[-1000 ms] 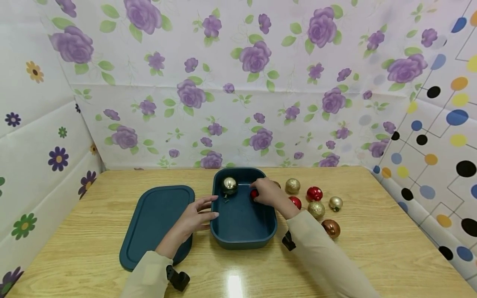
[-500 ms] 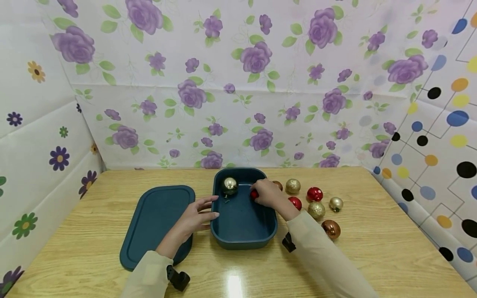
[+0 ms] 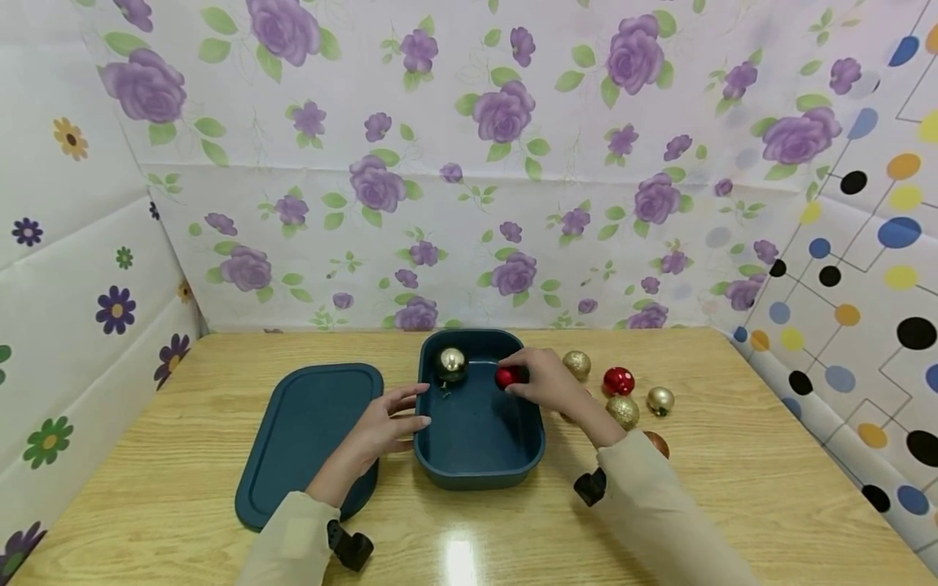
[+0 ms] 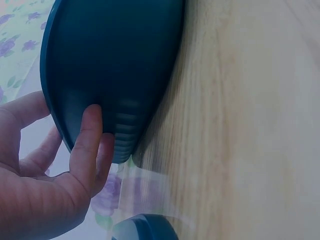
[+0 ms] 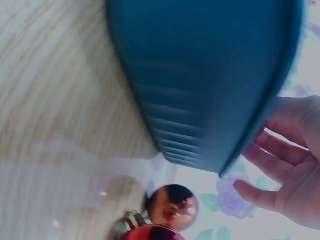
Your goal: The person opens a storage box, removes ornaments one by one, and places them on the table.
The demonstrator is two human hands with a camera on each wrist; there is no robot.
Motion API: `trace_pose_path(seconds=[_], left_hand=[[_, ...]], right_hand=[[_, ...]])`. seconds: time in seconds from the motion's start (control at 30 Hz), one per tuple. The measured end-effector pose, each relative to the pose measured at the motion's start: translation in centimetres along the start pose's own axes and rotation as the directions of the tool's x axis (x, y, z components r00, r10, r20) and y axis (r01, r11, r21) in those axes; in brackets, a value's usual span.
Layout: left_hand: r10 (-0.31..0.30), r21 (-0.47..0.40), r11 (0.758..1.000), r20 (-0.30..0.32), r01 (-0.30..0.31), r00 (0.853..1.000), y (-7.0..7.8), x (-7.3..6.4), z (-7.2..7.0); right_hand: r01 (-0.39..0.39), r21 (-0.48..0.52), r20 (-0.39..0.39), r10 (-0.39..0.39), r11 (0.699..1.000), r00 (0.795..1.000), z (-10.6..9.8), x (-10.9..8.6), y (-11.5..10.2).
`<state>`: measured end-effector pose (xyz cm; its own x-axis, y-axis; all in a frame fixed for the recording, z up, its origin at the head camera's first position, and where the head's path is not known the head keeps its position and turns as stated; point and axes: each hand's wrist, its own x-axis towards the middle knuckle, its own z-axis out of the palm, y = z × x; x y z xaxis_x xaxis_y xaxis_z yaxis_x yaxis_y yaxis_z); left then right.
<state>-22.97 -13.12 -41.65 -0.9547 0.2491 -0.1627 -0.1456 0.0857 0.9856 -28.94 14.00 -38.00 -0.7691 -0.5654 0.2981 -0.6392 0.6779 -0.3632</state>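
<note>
A deep dark-teal box (image 3: 476, 472) stands mid-table, with a shiny gold bauble (image 3: 451, 364) in its far left corner. My left hand (image 3: 384, 427) touches the box's left side, fingertips at the rim and along the outer wall (image 4: 125, 60). Reaching over the right rim, my right hand (image 3: 545, 380) has thumb and index finger parted on either side of a red bauble (image 3: 506, 378) inside the box. From the right wrist, that hand's fingertips are hidden behind the rim (image 5: 280, 75).
Right of the box lie glittery gold baubles (image 3: 623, 413), a spotted red one (image 3: 619, 381), a pale gold one (image 3: 660, 400) and a copper one (image 5: 172, 207). A flat teal lid (image 3: 315, 431) lies at the left. Patterned cloth (image 3: 469, 203) backs the table.
My right hand has drawn back slightly to the right and its fingers have loosened, uncovering more of the red bauble. It now hides some baubles beside the box. The left hand stays put.
</note>
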Motion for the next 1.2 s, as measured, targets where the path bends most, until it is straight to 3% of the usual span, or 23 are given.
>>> trace_pose_path(seconds=[0.2,0.37,0.47,0.6,0.8,1.03,1.2], left_hand=[[0.006,-0.006,1.0,0.014,-0.006,1.0,0.1,0.0,0.0],[-0.002,-0.006,1.0,0.009,0.002,1.0,0.0,-0.1,0.0],[-0.004,-0.004,1.0,0.005,0.004,1.0,0.0,-0.1,0.0],[-0.001,-0.008,1.0,0.018,0.002,1.0,0.0,-0.1,0.0],[-0.004,-0.012,1.0,0.02,0.004,1.0,0.0,0.1,-0.1],[0.002,-0.004,1.0,0.026,-0.002,1.0,0.2,-0.1,-0.1],[0.003,-0.005,1.0,0.026,-0.003,1.0,0.3,-0.1,-0.1]], right_hand=[[-0.008,0.15,-0.029,0.012,0.989,1.0,-2.0,-1.6,0.4],[-0.062,0.275,-0.029,0.073,0.959,0.997,-3.8,-3.1,1.3],[-0.103,0.322,-0.03,0.119,0.941,0.992,-4.8,-4.3,2.1],[-0.158,0.314,-0.042,0.18,0.936,0.983,-6.1,-6.1,3.6],[-0.297,0.352,-0.04,0.331,0.888,0.943,-8.0,-9.0,6.0],[-0.39,0.268,-0.085,0.425,0.881,0.901,-9.2,-12.5,10.5],[-0.458,0.231,-0.126,0.493,0.858,0.861,-10.0,-14.3,13.1]])
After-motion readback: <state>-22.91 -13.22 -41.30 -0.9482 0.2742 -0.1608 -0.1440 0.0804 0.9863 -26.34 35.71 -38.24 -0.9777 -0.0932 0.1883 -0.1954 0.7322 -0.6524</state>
